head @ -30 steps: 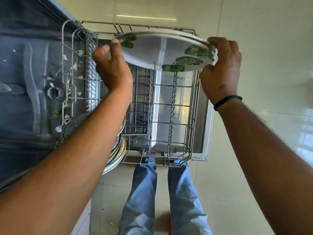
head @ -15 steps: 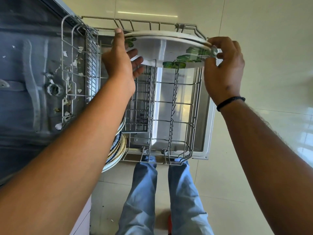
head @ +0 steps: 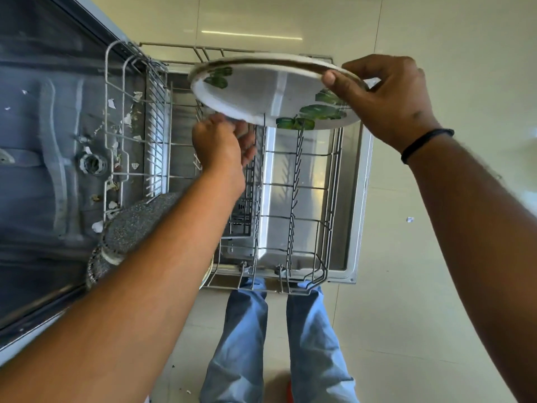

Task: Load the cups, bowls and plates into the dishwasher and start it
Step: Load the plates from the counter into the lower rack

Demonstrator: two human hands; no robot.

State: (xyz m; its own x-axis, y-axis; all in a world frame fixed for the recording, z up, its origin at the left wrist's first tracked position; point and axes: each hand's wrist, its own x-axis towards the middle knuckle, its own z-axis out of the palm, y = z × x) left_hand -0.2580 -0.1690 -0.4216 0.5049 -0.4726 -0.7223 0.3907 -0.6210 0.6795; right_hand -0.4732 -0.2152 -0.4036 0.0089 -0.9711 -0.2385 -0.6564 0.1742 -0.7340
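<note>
1. Right grip (head: 386, 103): thumb and curled fingers pinch the rim of the white leaf-print plate (head: 270, 91).
2. Plate sits tilted over the far end of the pulled-out lower rack (head: 293, 199), its lower edge touching the tines.
3. Left grip (head: 223, 144): fingers loosely curled just under the plate's near-left rim; I cannot tell whether they hold anything.
4. Stacked plates (head: 122, 237) stand at the rack's near-left corner, partly hidden by my left forearm.
5. Rack rests over the open dishwasher door (head: 357, 199).
</note>
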